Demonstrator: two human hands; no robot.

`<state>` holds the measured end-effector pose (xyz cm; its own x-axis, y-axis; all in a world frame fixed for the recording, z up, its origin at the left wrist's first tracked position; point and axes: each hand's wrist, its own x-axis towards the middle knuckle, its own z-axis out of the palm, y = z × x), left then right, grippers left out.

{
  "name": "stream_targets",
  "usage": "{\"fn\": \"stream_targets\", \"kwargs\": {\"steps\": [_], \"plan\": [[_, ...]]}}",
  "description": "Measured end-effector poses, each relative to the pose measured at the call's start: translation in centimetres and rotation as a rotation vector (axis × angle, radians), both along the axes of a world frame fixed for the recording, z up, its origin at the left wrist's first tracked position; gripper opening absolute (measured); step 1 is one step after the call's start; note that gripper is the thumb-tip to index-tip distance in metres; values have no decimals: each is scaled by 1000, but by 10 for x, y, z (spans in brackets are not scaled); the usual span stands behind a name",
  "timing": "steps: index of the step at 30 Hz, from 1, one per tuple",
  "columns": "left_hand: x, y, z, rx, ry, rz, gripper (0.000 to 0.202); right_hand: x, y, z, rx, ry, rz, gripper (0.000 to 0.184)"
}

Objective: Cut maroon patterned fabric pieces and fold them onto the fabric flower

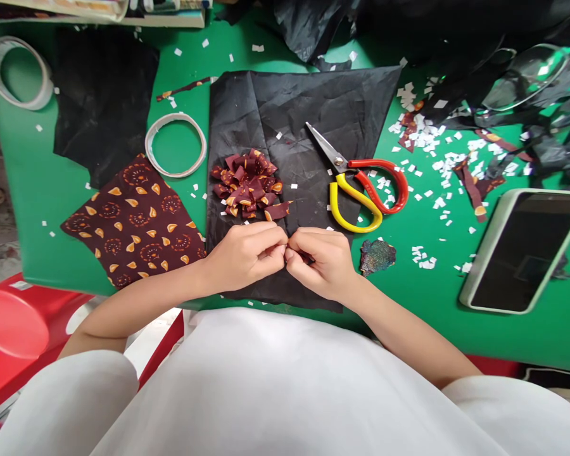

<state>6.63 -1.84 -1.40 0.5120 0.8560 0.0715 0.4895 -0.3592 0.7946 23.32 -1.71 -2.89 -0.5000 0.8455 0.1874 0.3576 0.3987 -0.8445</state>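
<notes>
My left hand [247, 253] and my right hand [320, 259] meet fingertip to fingertip over the near edge of a black cloth [294, 114] on the green table [33, 177]. Both pinch something very small between them; it is too hidden to name. Just beyond my hands lies a maroon fabric flower [247, 185] made of folded patterned strips. Red and yellow scissors [361, 183] rest on the cloth to the right of it.
A maroon patterned fabric piece [133, 221] lies left. Two tape rolls [175, 144] [19, 71] and a second black cloth [104, 95] sit at back left. A phone [522, 250] lies right, among white paper bits [427, 145] and fabric scraps. A red stool [14, 323] stands below left.
</notes>
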Motion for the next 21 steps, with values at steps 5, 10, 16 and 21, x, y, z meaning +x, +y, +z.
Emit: {"fn": "stream_targets", "kwargs": {"steps": [5, 10, 16, 21], "plan": [[-1, 1, 2, -32, 1, -11, 15, 0, 0, 1, -8, 12, 1, 22], [-1, 1, 2, -58, -4, -13, 15, 0, 1, 2, -25, 18, -3, 23], [-1, 1, 2, -61, -11, -33, 14, 0, 1, 2, -24, 25, -3, 24], [0, -1, 1, -70, -11, 12, 13, 0, 1, 0, 20, 0, 27, 25]]}}
